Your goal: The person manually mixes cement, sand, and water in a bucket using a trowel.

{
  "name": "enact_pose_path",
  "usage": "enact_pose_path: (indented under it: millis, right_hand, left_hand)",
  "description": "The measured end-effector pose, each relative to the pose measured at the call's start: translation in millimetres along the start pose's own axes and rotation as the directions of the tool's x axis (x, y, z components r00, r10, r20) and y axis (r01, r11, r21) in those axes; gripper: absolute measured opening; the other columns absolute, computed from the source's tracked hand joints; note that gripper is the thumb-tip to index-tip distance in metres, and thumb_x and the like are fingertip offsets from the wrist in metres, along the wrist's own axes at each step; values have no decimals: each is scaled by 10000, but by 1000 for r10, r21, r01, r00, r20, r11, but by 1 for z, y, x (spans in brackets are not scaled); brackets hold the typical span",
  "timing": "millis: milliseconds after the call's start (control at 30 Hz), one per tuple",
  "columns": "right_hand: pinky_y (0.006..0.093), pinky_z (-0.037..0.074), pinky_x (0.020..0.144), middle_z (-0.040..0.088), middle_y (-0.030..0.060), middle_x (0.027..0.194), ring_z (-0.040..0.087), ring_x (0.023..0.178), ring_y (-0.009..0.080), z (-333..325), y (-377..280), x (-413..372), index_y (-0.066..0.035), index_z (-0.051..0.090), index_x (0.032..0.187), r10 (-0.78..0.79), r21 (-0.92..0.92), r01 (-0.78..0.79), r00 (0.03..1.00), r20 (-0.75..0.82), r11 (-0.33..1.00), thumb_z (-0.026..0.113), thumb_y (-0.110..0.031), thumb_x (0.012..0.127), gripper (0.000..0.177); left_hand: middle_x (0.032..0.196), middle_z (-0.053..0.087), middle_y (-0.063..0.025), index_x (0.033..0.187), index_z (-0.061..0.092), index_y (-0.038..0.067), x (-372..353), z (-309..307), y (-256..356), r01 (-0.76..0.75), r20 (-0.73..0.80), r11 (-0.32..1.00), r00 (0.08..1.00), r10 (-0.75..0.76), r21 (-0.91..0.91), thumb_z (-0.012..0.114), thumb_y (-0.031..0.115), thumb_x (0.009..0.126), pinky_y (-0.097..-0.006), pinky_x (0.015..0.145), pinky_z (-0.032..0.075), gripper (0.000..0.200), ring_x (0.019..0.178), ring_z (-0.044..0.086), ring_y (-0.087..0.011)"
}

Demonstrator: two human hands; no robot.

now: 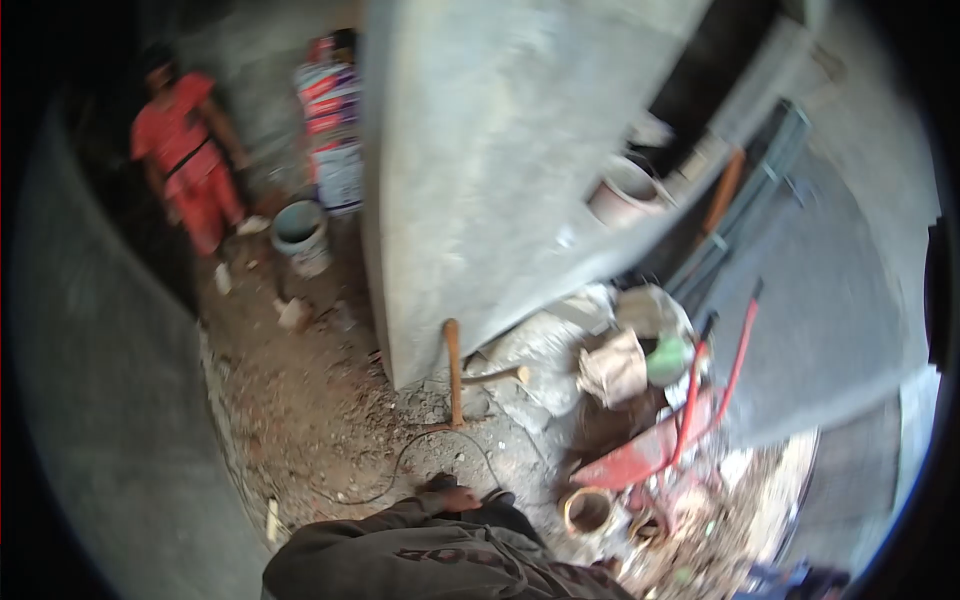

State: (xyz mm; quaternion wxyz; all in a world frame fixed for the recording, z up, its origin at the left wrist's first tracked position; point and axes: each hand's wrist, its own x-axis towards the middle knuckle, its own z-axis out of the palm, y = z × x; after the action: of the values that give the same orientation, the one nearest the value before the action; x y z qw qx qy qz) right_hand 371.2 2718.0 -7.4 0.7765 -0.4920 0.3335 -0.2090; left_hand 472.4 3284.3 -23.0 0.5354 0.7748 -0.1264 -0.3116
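Standing on rough ground littered with grit, the person in the dark hooded top (400, 560) has the left hand (460, 498) low in front of the body, just above the shoes as the head view shows it. From here I can't make out whether those fingers are spread or curled; the hand is small and blurred, and I see nothing certain in it. What seems to be the right hand (607, 566) barely shows at the other edge of the top, and I can't tell its state either.

Straight ahead of the left hand, clearly apart from it, is a wooden-handled tool (454, 370). Its long axis runs almost directly away from the person, the near end toward the left hand and the far end against the view of the grey wall (480, 180); whether it leans there or lies flat, I can't say. The left hand is the nearer of the two. A second wooden handle (497, 377) points off crosswise to the right, beside the first.

Between hand and tool, a thin dark cable (398, 464) loops over the dirt, passing near the left hand. Off to the right sits a red wheelbarrow (635, 452), well apart from the tool.
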Motion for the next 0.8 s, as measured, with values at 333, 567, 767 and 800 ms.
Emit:
enact_pose_path:
  millis: [333,567,767,800]
  right_hand:
    - [435,386,394,502,103,575,503,454,265,-10,17,-99,-79,519,721,286,-69,-442,684,-671,895,552,-287,878,263]
    - [407,522,468,630,157,610,627,489,271,-59,54,-158,44,643,716,106,-598,-575,765,-635,559,612,-354,867,427]
    - [397,510,460,635,144,635,626,511,247,-51,4,-210,34,674,798,349,-291,-627,694,-630,723,617,-410,888,456]
    - [394,504,453,632,140,647,619,512,240,-63,2,-211,18,682,810,353,-324,-623,717,-601,712,626,-422,891,451]
  left_hand:
    - [1210,644,-183,1167,678,17,50,101,24,249,789,935,507,-348,252,367,775,883,-425,982,416,867,1170,571,-300]
    - [1144,669,-211,1151,670,3,70,118,95,-5,803,956,544,-245,294,331,708,932,-442,916,452,812,1097,619,-340]
    - [1024,639,-323,1030,662,-61,81,188,124,-302,774,815,580,-255,495,292,675,944,-496,908,436,828,1058,594,-459]
    - [1024,639,-323,1030,662,-61,86,200,134,-317,784,808,563,-262,497,292,675,944,-496,908,436,828,1058,594,-459]
